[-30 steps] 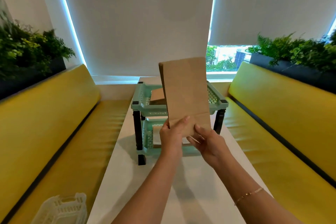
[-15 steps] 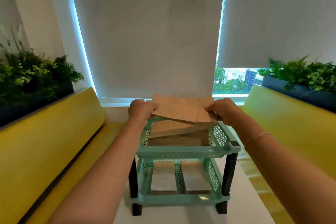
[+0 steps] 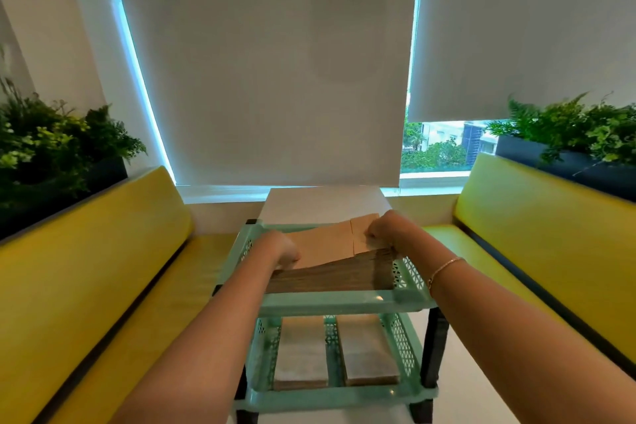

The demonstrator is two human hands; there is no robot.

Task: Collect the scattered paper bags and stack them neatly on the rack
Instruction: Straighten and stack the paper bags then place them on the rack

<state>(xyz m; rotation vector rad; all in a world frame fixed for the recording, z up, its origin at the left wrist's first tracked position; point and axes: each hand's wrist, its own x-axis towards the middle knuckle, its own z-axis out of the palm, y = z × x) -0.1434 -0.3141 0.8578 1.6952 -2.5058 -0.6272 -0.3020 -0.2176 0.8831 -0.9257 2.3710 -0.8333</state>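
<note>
Paper bag (image 3: 327,244): flat, brown, on top of slanted stack in upper tray of rack (image 3: 344,303); judged light, thin, easily creased, slippery on stack. Left hand (image 3: 278,249), right hand (image 3: 385,231): curled grip on opposite ends; best hold at edges

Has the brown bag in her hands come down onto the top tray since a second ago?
Yes. The paper bag, earlier upright before the rack, now lies on the top tray's stack, left hand and right hand pressing it.
</note>
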